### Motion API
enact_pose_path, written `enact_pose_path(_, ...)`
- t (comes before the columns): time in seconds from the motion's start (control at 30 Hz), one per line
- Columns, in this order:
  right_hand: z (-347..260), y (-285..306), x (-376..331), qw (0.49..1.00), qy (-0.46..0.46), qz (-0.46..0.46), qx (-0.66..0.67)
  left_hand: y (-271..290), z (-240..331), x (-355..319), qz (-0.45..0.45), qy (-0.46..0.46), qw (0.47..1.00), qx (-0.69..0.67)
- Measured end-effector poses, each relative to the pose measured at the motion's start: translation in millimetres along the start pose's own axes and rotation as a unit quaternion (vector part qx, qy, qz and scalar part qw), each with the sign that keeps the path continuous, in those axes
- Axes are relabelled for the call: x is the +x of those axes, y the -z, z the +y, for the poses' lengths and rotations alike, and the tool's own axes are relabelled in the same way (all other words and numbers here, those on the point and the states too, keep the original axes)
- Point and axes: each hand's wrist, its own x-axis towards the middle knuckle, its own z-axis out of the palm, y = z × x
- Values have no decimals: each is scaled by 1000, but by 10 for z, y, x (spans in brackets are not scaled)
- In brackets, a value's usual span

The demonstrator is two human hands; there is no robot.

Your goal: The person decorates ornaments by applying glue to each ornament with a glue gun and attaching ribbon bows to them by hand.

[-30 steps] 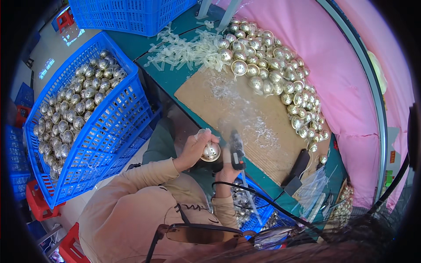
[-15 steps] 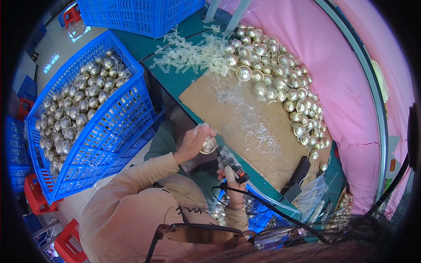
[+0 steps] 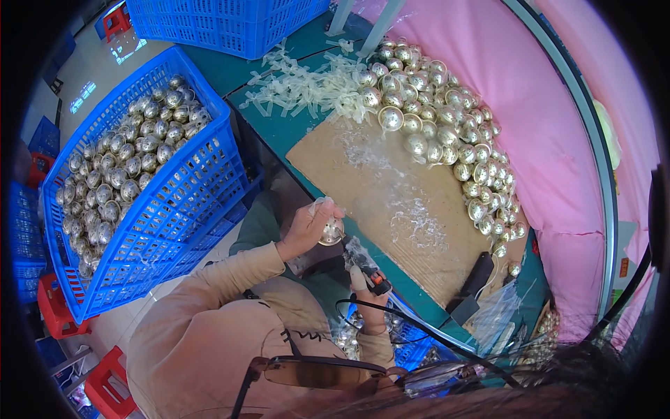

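My left hand [image 3: 301, 230] is closed around a shiny pale-gold metal dome [image 3: 332, 233], pierced with small holes, held just off the table's near edge. Below and right of it, my right hand [image 3: 370, 299] grips a corded hand tool [image 3: 377, 281]. The tool has a dark body with an orange part, and its front seems wrapped in clear film. Its front end points up toward the dome; whether they touch is too small to tell. A pale cover sits on my right thumb.
Brown cardboard [image 3: 391, 188] littered with whitish scraps covers part of the green table [image 3: 279, 133]. Beyond lie piled metal domes [image 3: 447, 115] and translucent strips [image 3: 307, 87]. At left stands a blue crate [image 3: 202, 181] full of domes. A black cable [image 3: 433, 334] crosses near my right hand.
My right hand and the tool have shifted slightly down and left, the tool's front end drawing a little away from the dome. My left hand stays almost in place with the dome.
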Motion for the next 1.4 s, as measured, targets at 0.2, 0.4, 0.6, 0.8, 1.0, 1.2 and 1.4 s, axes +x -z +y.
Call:
enact_pose_path(0.2,-141,11,13,999,33,-28,-10,15,-8,8,-3,3,1000,16)
enact_pose_path(0.4,-224,-2,61,993,80,-75,-51,4,-7,30,0,-10,999,31)
enact_pose_path(0.6,-205,-3,73,994,55,-76,-60,0,-21,39,5,-20,999,42)
enact_pose_path(0.8,-219,51,42,993,52,-93,-57,35,-53,36,-1,-15,999,43)
enact_pose_path(1.0,-51,8,46,999,-5,-37,33,32,-55,24,0,-23,999,44)
enact_pose_path(1.2,-171,-57,72,999,4,-40,20,39,-65,23,-8,-34,998,43)
enact_pose_path(1.4,-63,4,3,999,-6,-51,-16,40,-92,25,0,-47,998,44)
